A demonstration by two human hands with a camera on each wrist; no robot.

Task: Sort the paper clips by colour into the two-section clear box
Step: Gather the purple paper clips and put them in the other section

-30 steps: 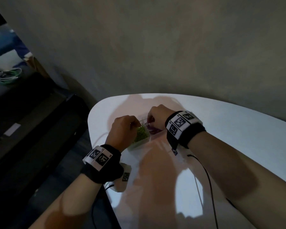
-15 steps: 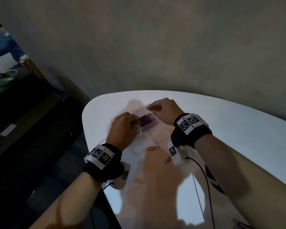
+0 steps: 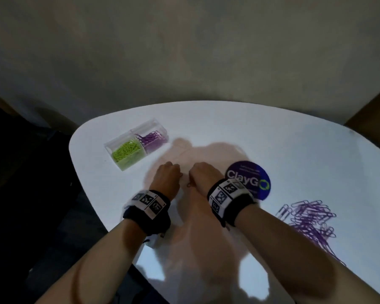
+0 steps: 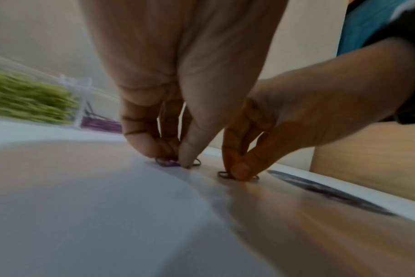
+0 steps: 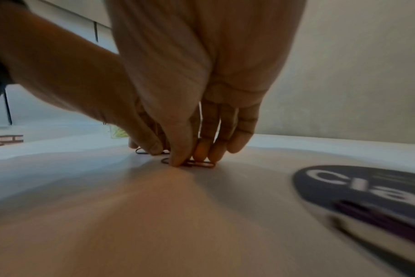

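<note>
The clear two-section box (image 3: 136,143) stands at the table's far left, with green clips (image 3: 127,151) in its near section and purple clips (image 3: 152,138) in its far one. Both hands are down on the table's middle, side by side and apart from the box. My left hand (image 4: 175,159) pinches a purple paper clip (image 4: 166,163) that lies flat on the table. Thumb and fingers of my right hand (image 5: 190,159) pinch a second dark clip (image 5: 201,165), also flat on the surface. A loose pile of purple clips (image 3: 309,218) lies at the right.
A round dark ClayGo sticker (image 3: 248,179) sits on the white table (image 3: 272,139) just right of my right hand (image 3: 201,175). The table's curved left edge drops to a dark floor beside my left hand (image 3: 169,175). A wall rises behind the table.
Both hands have left the box and come back to the table's middle. Each now pinches one of the two clips that lay loose there. The head view has swung right.
</note>
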